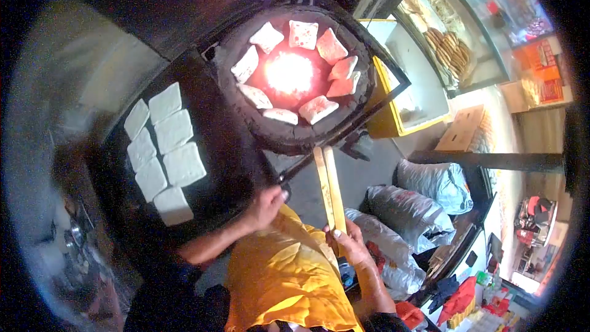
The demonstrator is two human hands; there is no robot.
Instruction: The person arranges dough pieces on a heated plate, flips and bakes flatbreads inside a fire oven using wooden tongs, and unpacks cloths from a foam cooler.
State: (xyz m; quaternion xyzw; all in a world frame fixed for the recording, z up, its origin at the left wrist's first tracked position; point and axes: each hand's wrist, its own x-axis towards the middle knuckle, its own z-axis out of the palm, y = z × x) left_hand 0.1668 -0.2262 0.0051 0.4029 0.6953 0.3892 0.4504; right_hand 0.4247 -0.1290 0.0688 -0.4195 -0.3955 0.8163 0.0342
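My right hand (350, 243) is wrapped round two long wooden sticks (329, 184), whose far ends point up at the rim of a round oven (230, 95). Inside the oven, several pale flat breads (303, 34) stick to the wall around a bright glowing centre. My left hand (268, 206) is at the edge of a black griddle-like surface (230, 175), its fingers curled by a small dark knob; whether it grips the knob I cannot tell. Several white dough squares (174, 131) lie in two rows on that surface.
A yellow-edged white box (393, 101) stands right of the oven. Stuffed plastic sacks (409, 212) lie at the lower right. Behind them are a cardboard box (461, 128) and a glass case (445, 40) with baked goods. An orange apron (283, 276) covers my front.
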